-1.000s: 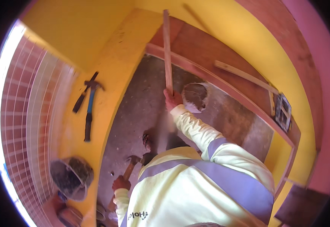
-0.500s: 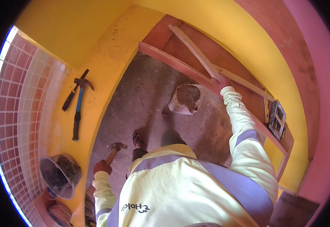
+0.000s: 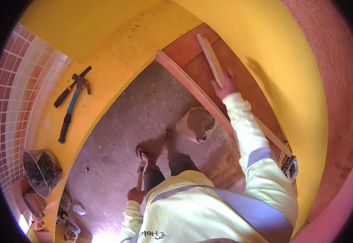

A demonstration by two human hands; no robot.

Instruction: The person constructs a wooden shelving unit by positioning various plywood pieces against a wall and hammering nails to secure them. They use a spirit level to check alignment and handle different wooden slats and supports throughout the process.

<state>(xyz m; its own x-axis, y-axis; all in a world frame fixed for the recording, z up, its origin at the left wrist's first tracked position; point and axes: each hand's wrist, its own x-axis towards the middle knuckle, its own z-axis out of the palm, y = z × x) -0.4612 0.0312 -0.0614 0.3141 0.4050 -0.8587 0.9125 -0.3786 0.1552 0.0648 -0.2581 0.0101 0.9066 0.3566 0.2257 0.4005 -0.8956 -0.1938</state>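
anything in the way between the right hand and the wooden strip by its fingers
Nothing visible: the right hand has the near end of the wooden strip between thumb and fingers. A second strip, partly hidden by the sleeve, lies nearer the body, not between them.

Yellow covers the wall (image 3: 306,109) and the ledge (image 3: 132,48), the latter flecked with dark specks. The tiles (image 3: 8,95) are reddish brown, gridded by white lines; the board (image 3: 243,73) is red-brown and the strip of wood (image 3: 209,58) pale tan. The floor (image 3: 111,133) is mottled mauve-grey. The sweatshirt (image 3: 188,206) is pale cream-yellow with lavender bands, the shorts (image 3: 183,163) dark grey. The ledge hammer (image 3: 71,107) has a blue-and-black handle, the lower hammer (image 3: 140,178) a brown one.
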